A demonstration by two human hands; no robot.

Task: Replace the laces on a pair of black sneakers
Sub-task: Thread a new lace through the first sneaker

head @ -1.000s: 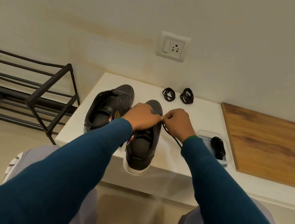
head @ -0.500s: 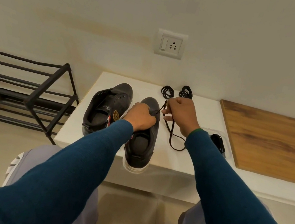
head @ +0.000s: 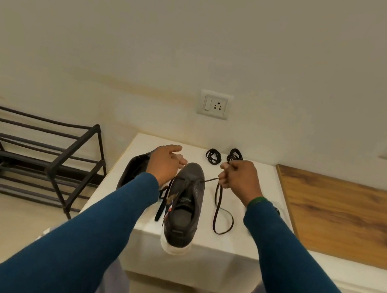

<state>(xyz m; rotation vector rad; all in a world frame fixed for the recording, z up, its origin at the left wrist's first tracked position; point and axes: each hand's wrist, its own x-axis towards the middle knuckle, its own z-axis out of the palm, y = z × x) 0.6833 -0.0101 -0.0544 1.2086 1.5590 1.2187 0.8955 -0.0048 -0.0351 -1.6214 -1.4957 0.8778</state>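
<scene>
One black sneaker (head: 186, 204) lies on the white table (head: 234, 246), its white-soled heel hanging over the front edge. A black lace (head: 218, 210) runs from its front eyelets to my right hand (head: 240, 177), which pinches it to the right of the toe; the slack loops down onto the table. My left hand (head: 166, 163) hovers left of the toe with fingers curled, and another lace strand (head: 161, 205) trails from beneath it beside the shoe. The second sneaker (head: 131, 171) is mostly hidden behind my left arm.
Two coiled black laces (head: 212, 155) (head: 235, 155) sit at the table's back edge. A black metal shoe rack (head: 30, 156) stands to the left. A wooden board (head: 345, 217) adjoins the table on the right. A wall socket (head: 215, 104) is above.
Both hands have moved apart from the toe, drawing the lace out to either side. The camera view has tilted upward, showing more wall.
</scene>
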